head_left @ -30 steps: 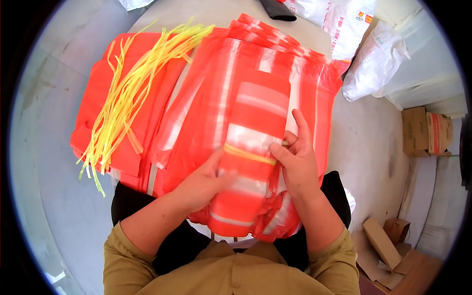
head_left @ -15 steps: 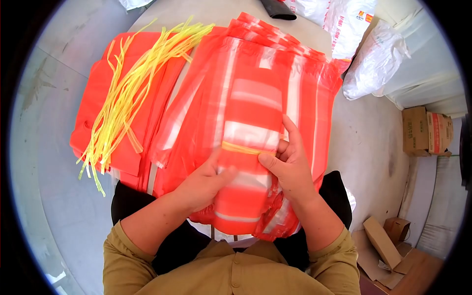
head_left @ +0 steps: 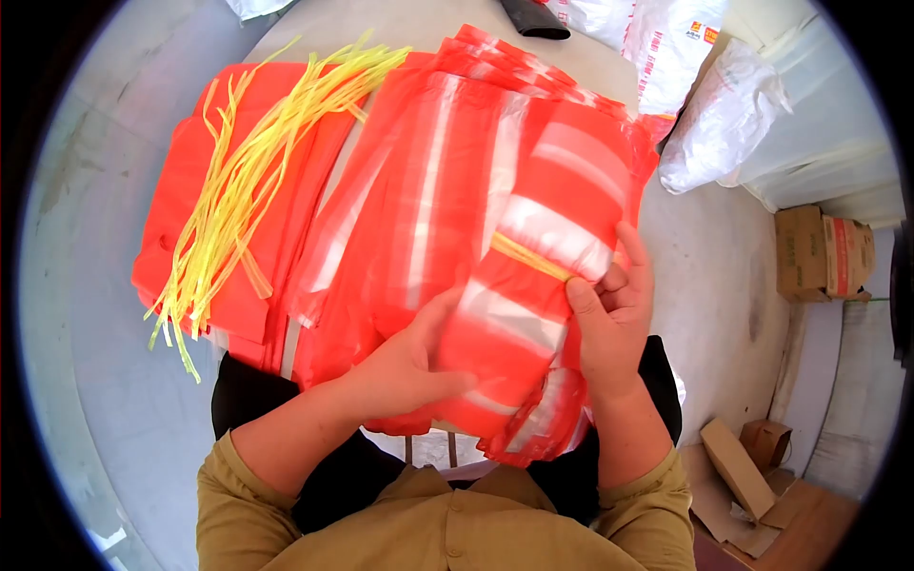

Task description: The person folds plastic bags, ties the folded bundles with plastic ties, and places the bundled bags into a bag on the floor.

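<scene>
A folded bundle of red-and-white striped plastic bags (head_left: 533, 300) lies tilted before me, with a yellow tie strip (head_left: 530, 255) around its middle. My right hand (head_left: 611, 309) grips its right edge, thumb on top beside the strip. At the lower left edge, my left hand (head_left: 409, 366) holds the bundle with the thumb over it; its other fingers are partly hidden. Beneath spreads a larger stack of striped plastic bags (head_left: 419, 190). Loose yellow strips (head_left: 252, 181) rest on a red folded pile (head_left: 176, 228) to the left.
White printed sacks (head_left: 671, 57) and a white plastic bag (head_left: 728, 114) stand at the back right. Cardboard boxes (head_left: 804, 255) sit at the far right, with flattened cardboard (head_left: 738, 471) at the lower right. A black object (head_left: 535, 17) lies at the table's back edge.
The bundle has shifted right and turned so its top leans right. My right hand has moved right with it, and my left hand has slid slightly rightward along its edge.
</scene>
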`<state>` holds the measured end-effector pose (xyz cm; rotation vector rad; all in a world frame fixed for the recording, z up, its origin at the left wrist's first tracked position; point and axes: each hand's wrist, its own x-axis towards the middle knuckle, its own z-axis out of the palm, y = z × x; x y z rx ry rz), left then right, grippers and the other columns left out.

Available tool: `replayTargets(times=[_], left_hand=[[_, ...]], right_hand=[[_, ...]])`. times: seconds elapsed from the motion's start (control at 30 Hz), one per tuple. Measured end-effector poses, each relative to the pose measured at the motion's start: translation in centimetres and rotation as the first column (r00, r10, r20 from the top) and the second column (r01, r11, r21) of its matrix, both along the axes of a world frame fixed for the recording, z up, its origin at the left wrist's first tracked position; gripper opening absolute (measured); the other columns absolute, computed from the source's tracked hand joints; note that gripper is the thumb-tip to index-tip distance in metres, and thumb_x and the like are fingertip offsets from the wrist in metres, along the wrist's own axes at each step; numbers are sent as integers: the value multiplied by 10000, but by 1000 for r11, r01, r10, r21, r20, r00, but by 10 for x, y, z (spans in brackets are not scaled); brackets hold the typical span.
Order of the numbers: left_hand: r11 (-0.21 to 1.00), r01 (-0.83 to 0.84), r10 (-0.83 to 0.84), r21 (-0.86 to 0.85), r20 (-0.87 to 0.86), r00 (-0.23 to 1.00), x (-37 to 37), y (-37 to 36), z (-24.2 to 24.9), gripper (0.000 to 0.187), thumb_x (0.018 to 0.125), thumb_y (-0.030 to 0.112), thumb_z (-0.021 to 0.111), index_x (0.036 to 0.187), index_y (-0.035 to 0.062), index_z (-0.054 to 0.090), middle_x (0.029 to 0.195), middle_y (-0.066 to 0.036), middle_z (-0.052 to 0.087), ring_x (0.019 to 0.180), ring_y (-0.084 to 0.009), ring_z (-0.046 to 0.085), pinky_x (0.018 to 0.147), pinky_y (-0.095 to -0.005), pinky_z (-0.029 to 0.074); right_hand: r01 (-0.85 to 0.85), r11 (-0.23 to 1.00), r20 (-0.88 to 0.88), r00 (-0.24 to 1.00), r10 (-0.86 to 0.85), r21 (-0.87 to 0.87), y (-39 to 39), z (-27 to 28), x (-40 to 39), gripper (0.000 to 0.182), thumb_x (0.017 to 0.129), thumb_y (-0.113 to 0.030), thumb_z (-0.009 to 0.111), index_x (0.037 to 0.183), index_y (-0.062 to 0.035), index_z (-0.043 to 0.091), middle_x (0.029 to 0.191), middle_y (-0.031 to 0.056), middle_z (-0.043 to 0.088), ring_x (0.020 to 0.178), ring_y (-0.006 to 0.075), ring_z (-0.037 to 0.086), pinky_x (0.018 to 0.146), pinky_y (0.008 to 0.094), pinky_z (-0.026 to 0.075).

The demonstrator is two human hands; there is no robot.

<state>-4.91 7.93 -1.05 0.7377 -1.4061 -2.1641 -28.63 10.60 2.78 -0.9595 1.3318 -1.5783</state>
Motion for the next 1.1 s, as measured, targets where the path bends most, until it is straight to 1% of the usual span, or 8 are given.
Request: replayTargets(times=[0.07,0.17,0.2,0.27,0.4,0.63,1.0,1.1], left_hand=[[984,19,-23,175,23,999,-1,-2,13,852,949,-30,623,1652,49,149,1607,-127,397,1348,-181,531,1030,-346,506],[968,20,-37,251,64,997,-3,-1,13,830,954,-36,602,1648,66,158,1553,-151,468,1317,-190,560,1002,-344,516],[969,17,-37,245,80,996,-4,-1,11,821,957,-36,596,1646,71,163,1529,-160,497,1302,-192,573,992,-343,519],[969,43,-75,243,123,990,-3,-1,11,807,961,-37,588,1643,69,169,1470,-168,549,1264,-195,600,986,-341,522],[976,33,-66,216,145,987,-4,0,10,814,959,-34,596,1644,76,171,1411,-168,597,1211,-199,630,977,-342,525],[995,66,-76,72,149,986,-3,3,6,898,938,-54,644,1666,106,142,1504,-161,497,1307,-207,557,1043,-360,510],[967,213,-140,-143,403,905,-4,0,20,687,947,-32,650,1590,113,454,1231,-13,674,848,-44,556,790,-242,513],[977,208,-174,-40,407,897,-7,-3,29,680,943,-33,653,1581,122,474,1220,7,654,844,-45,529,776,-234,500]], right_hand=[[4,1000,-335,942,-6,-8,4,-1,-27,602,966,-5,687,1517,-32,446,948,-14,620,761,57,544,693,232,459],[174,978,-530,843,-88,114,3,-6,-65,384,970,-52,711,1342,-11,628,927,-31,603,743,49,504,673,233,440],[156,987,-387,912,-137,20,0,-1,-65,229,948,-59,734,1172,-13,721,915,-9,647,781,79,576,697,256,483],[54,995,-625,774,-98,-88,0,-7,-65,210,962,-73,724,1158,-2,704,937,18,650,824,111,597,763,264,493],[-252,964,-899,436,40,-79,-9,-13,-55,333,896,-105,763,1213,-23,700,1238,142,690,1192,340,627,1034,434,490],[-297,915,-954,44,297,272,-16,-14,-30,609,959,-447,659,1452,-98,578,1622,141,431,1542,397,307,1242,573,246],[-317,919,-956,100,276,232,-22,-14,-22,592,860,-363,740,1394,-128,637,1562,167,488,1484,427,376,1226,586,268],[-322,905,-944,85,319,277,-23,-12,-24,573,896,-375,695,1406,-120,634,1606,151,446,1521,415,327,1248,563,241]])
